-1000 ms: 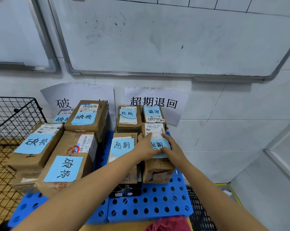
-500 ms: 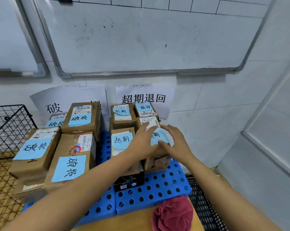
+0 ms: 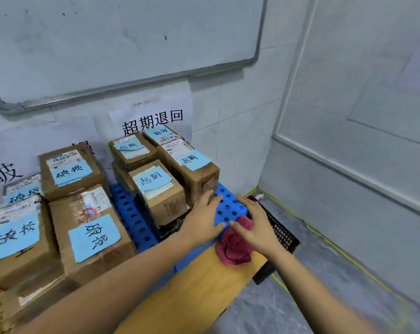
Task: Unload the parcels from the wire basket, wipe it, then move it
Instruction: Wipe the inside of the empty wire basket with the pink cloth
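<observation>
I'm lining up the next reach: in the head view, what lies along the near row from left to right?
Left-edge parcel → parcel with the sideways label → blue perforated pallet → left hand → right hand → black mesh crate → yellow floor tape. Red cloth left out: it overlaps the right hand.

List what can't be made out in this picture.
Head view only.
1. Left sign: cut off by the left edge, partly behind parcels.
2. Black basket: mostly behind the right hand and blue pallet.
3. Shipping labels: print too small and blurred.
</observation>
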